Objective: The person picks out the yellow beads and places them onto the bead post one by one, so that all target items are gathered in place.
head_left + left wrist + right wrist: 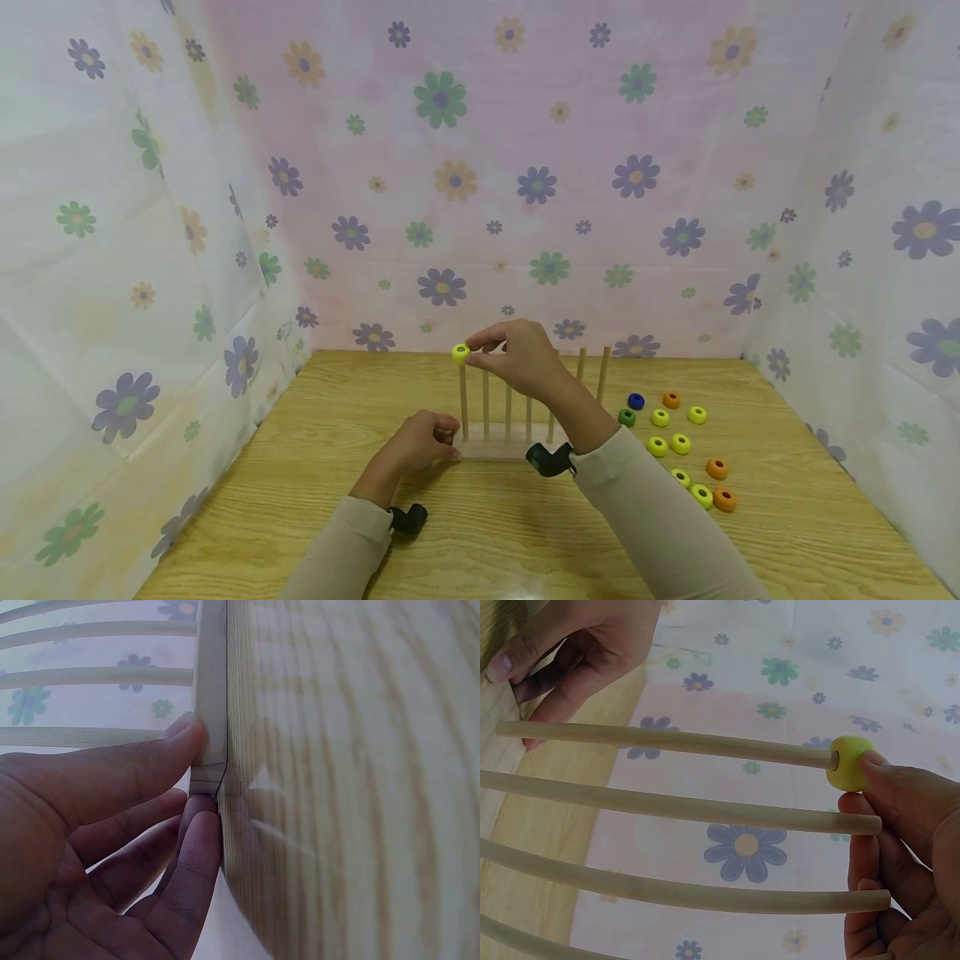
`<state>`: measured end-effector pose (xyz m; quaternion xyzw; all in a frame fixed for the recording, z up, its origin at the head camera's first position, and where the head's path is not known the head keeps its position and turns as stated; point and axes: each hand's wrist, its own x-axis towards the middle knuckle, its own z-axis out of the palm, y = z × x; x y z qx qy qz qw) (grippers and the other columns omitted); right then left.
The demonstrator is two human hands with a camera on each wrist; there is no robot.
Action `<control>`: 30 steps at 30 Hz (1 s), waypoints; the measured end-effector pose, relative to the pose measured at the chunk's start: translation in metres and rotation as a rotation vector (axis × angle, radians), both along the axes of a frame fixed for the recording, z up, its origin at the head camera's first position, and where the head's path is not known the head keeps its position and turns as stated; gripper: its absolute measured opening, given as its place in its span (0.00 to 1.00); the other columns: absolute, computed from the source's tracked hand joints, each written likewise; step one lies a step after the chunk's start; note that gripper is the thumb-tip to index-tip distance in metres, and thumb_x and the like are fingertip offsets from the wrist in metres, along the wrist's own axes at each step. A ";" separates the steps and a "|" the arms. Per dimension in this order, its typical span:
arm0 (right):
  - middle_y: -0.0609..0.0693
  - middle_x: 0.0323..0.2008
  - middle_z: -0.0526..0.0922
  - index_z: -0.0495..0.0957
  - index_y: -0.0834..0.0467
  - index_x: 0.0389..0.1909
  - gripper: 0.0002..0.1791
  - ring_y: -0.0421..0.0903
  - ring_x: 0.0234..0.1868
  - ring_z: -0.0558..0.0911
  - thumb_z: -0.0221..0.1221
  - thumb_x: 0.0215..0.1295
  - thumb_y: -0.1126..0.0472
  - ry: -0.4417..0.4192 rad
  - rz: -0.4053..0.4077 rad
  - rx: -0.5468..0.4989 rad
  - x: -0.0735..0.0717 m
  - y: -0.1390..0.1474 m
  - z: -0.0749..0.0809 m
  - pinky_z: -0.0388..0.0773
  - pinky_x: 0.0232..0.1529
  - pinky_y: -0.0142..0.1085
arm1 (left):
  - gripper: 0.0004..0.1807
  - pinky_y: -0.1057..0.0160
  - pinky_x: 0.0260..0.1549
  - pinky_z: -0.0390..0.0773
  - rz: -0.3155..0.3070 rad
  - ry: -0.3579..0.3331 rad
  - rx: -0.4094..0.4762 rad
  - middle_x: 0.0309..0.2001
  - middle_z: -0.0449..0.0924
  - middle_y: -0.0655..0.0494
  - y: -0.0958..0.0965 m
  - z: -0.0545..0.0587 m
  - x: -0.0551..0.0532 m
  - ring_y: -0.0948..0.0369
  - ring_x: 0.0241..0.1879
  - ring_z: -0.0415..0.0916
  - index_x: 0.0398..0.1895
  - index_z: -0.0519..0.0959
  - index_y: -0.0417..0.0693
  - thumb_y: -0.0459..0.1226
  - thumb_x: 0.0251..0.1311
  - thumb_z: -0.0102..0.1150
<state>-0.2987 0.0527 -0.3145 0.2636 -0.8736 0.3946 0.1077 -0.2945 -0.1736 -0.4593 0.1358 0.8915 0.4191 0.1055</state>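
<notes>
A wooden peg stand rests on the table, its row of upright pegs rising from a flat base. My left hand grips the base's left end, thumb on one face and fingertips against the end and underside edge. At the top of the leftmost peg, my right hand pinches a yellow bead between thumb and fingers. In the right wrist view the peg's tip enters the hole of that bead. Part of the base and some pegs are hidden behind my right hand and forearm.
Right of the stand lie several loose beads: yellow ones, orange ones, a blue one and a green one. Flowered cloth encloses the wood-grain table at the back and sides.
</notes>
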 end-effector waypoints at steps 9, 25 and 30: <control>0.42 0.43 0.90 0.92 0.46 0.44 0.09 0.41 0.44 0.82 0.71 0.66 0.50 0.006 -0.002 0.009 0.000 0.001 -0.001 0.82 0.43 0.40 | 0.31 0.48 0.55 0.83 0.002 0.000 0.004 0.62 0.82 0.45 0.000 0.001 0.000 0.51 0.58 0.81 0.66 0.80 0.40 0.34 0.58 0.76; 0.40 0.43 0.90 0.92 0.46 0.41 0.07 0.40 0.42 0.82 0.71 0.67 0.50 0.030 0.013 0.026 -0.001 0.001 -0.004 0.82 0.37 0.38 | 0.31 0.50 0.54 0.84 -0.001 0.003 0.019 0.62 0.82 0.44 0.001 -0.001 0.000 0.52 0.55 0.82 0.66 0.80 0.39 0.32 0.56 0.77; 0.39 0.43 0.90 0.92 0.46 0.41 0.08 0.40 0.42 0.83 0.70 0.67 0.49 0.040 0.007 0.033 -0.002 0.002 -0.004 0.83 0.41 0.39 | 0.31 0.51 0.52 0.84 0.002 0.012 0.012 0.61 0.82 0.45 0.001 -0.002 -0.002 0.54 0.53 0.82 0.65 0.81 0.39 0.33 0.56 0.77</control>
